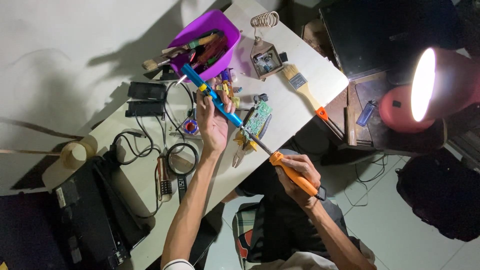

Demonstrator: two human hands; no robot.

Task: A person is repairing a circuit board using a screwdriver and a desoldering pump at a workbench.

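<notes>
Orange iron (292, 174), clenched in the right hand (300, 176), touches the board (258, 118) at ten o'clock, the left hand (214, 116) clasping a blue pump (212, 93); desoldering looks underway, unfinished.

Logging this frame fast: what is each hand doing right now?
Left hand: closed around the blue desoldering pump.
Right hand: closed around the orange soldering iron, tip at the green circuit board.

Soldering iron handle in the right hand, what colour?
Orange, on the soldering iron gripped by the right hand; shows best in the head view.
</notes>
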